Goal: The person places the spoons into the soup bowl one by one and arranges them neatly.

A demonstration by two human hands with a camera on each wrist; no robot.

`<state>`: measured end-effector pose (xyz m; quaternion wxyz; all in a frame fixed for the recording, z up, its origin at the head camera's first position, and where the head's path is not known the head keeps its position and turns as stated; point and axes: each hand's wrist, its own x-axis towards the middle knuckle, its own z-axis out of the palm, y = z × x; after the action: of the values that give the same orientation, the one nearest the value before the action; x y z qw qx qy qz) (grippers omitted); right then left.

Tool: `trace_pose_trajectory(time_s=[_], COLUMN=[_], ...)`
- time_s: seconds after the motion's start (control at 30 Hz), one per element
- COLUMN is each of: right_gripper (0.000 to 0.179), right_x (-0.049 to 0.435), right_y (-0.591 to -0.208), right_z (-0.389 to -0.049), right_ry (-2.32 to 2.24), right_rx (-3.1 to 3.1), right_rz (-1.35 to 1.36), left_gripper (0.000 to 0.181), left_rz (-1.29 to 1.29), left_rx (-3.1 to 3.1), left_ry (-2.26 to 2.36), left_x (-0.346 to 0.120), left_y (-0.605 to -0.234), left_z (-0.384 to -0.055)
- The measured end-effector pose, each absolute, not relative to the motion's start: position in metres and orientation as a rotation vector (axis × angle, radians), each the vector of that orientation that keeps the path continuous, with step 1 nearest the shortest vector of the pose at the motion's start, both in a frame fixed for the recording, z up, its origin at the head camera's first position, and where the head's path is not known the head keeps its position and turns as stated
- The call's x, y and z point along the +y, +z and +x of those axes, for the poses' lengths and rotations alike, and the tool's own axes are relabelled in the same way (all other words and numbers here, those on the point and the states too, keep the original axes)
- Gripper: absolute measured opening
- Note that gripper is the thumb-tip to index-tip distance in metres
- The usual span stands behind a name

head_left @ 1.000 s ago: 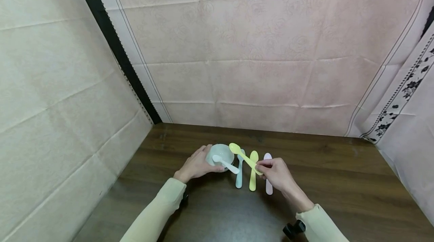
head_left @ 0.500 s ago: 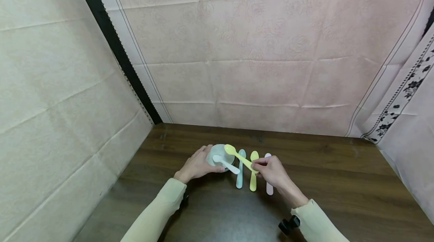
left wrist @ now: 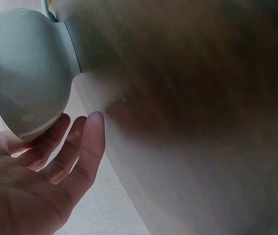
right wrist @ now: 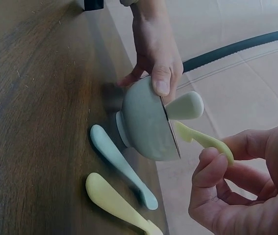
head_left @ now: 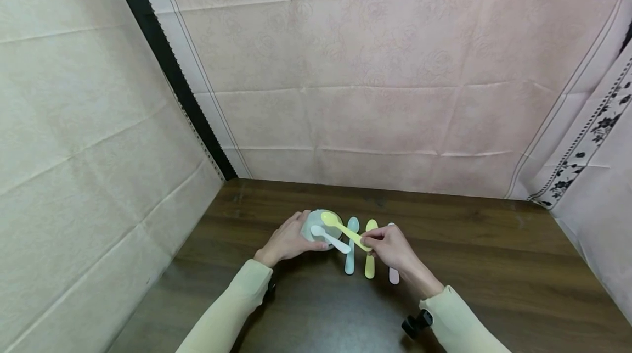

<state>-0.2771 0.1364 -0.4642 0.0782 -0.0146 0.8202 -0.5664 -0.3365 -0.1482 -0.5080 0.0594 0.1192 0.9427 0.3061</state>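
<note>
My left hand (head_left: 285, 240) holds a pale blue-green bowl (right wrist: 146, 122) at its left side, thumb near the rim and fingers around the outer wall. In the left wrist view, several fingers of that hand show beside the bowl (left wrist: 26, 63). A pale blue spoon (head_left: 337, 242) leans in the bowl, its handle sticking out over the rim toward the right. My right hand (head_left: 395, 248) pinches a yellow spoon (head_left: 345, 230) by the handle end. That spoon's head is over the bowl's opening; whether it touches the inside I cannot tell.
Right of the bowl, a blue spoon (head_left: 350, 262), another yellow spoon (head_left: 370, 268) and a lilac spoon (head_left: 393, 276) lie in a row on the brown wooden table (head_left: 316, 309). My right hand partly covers the lilac one. Pale cloth (head_left: 375, 95) hangs behind the table.
My right hand has moved left with the yellow spoon, bringing its head from beside the bowl's right rim to above the opening. The left hand and bowl stay put.
</note>
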Motion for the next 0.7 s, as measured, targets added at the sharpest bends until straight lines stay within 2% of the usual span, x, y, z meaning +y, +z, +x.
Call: trace_pose_trajectory(time_s=[0.7], right_gripper=[0.018], right_x=[0.126], right_y=[-0.473], right_z=[-0.287], right_ry=[-1.690], right_rx=[2.427], right_rz=[-0.045], left_gripper=[0.108], left_rz=[0.429], left_rx=[2.868], left_ry=[0.934], left_x=[-0.149], left_y=[-0.509], left_z=[-0.337])
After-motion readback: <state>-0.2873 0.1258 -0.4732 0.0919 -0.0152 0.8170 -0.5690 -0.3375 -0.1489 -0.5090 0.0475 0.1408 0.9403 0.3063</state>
